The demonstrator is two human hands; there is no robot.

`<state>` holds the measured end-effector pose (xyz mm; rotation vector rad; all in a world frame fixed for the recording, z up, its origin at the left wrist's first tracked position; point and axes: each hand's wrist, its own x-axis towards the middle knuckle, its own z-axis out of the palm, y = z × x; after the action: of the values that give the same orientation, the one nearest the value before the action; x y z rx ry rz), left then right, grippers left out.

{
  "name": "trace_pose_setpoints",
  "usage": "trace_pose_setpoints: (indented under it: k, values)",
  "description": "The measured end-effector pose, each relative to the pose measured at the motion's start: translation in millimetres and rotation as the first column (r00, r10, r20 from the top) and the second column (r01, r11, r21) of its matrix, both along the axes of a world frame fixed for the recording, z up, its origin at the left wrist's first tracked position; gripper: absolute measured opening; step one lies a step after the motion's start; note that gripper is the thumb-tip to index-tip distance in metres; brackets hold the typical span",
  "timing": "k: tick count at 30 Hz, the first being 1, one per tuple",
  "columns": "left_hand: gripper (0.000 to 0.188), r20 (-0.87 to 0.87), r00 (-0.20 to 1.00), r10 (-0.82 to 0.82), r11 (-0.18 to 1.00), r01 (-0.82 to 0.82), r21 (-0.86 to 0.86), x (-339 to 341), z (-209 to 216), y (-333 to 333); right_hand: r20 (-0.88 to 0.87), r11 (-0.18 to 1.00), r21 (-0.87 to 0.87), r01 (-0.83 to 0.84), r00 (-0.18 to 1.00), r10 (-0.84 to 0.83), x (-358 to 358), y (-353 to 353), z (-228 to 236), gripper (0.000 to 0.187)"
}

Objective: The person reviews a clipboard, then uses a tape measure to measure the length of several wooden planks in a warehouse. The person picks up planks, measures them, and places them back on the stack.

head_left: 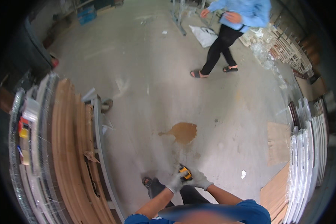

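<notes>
Head view, and right at the lower middle it's the yellow-and-black handheld tool [185, 173], up in front of the wearer's body above the bare floor [138, 123]! Both hands are on it: the left hand [176, 182], in a pale glove, is closed against its near left side, and the right hand [198, 180], gloved to match, is closed on it from the right, though the single fingers are too small to pick out. Just beyond the tool, a brown stain [183, 132] spreads over the floor.

Out to the left now, a metal frame [100, 149] stands alongside brown cardboard-covered panels [69, 149], with plastic-wrapped panels [44, 142] packed upright next to them, and a small red-and-yellow item [24, 128] sits among those. Over on the right, pale wrapped panels [302, 171] stand in a row beside a flat cardboard sheet [278, 143].

Now the containers, far up the floor: a blue crate [86, 15] at upper left, its contents too small to tell, and a white sack [203, 35] lying at upper right, whatever it holds hidden from sight. Near that sack, another person [227, 41] in a light blue shirt and dark trousers, legs apart in mid-stride, wears open sandals!
</notes>
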<state>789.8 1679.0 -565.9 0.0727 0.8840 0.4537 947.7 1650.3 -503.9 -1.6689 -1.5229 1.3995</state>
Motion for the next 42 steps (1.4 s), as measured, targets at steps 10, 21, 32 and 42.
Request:
trace_pose_setpoints:
  k: [10, 21, 32, 42]
  values:
    - [0.027, -0.579, 0.471, -0.666, 0.312, 0.880, 0.357, 111, 163, 32, 0.044, 0.979, -0.198, 0.043, 0.998, -0.035, 138, -63, 137, 0.086]
    - [0.015, -0.369, 0.622, -0.691, 0.528, 0.783, 0.330, 242, 226, 152, -0.385, 0.952, -0.272, 0.143, 0.890, -0.244, 249, 40, 125, 0.067]
    - [0.010, -0.440, 0.796, -0.416, 0.596, 0.604, 0.529, 446, 268, 471, 0.052, 0.799, -0.361, 0.482, 0.865, -0.498, 506, 74, 70, 0.060]
    - [0.016, -0.383, 0.884, -0.269, 0.690, 0.454, 0.563, 793, 169, 723, 0.222, 0.412, -0.725, 0.551, 0.754, -0.618, 718, -6, 43, 0.047]
